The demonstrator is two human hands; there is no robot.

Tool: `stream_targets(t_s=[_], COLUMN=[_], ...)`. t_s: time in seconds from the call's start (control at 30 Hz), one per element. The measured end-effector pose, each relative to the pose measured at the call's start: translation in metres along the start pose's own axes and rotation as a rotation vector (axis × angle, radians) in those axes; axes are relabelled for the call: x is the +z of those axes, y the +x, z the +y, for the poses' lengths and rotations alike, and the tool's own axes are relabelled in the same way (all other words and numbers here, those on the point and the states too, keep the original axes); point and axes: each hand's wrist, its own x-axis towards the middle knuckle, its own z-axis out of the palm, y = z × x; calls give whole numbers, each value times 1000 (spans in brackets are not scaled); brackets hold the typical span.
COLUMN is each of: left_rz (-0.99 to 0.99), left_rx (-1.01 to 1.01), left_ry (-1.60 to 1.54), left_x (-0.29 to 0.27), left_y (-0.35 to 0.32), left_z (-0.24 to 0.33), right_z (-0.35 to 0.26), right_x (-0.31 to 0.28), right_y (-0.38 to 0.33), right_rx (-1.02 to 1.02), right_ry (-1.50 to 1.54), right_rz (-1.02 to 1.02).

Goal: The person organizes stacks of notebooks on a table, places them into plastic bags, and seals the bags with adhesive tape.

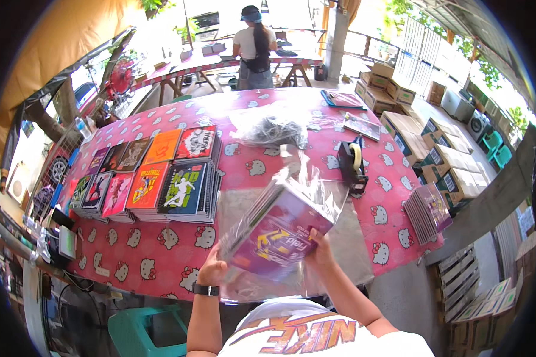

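Between my hands is a thick stack of purple-covered notebooks (277, 238), tilted, with a clear plastic bag (333, 208) around it. My left hand (212, 268) is closed on the stack's near left edge, a dark watch on that wrist. At the right edge, my right hand (321, 253) grips the bagged stack, its thumb on the top cover. The bag's loose end sticks up past the far side of the stack. Underneath lies a flat clear plastic sheet (354, 256) on the table.
Rows of stacked spiral notebooks (181, 190) stand to the left. A tape dispenser (352, 166) and another purple notebook stack (426, 214) are on the right. A heap of clear plastic bags (274, 128) lies beyond. Cardboard boxes (452, 172) flank the pink table (143, 285). Another person (255, 47) stands behind it.
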Motion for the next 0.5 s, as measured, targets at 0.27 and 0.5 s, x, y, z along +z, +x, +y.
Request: stream_targets(t_s=[0.27, 0.5], left_rz=[-113, -89], left_rx=[332, 404], left_ry=[597, 816], left_x=[57, 96], left_y=[24, 42], left_z=[37, 120], right_z=[-26, -108], right_x=[40, 133], right_y=[20, 34], right_rx=[-136, -813], right_ry=[-788, -1520], right_rz=[-255, -479])
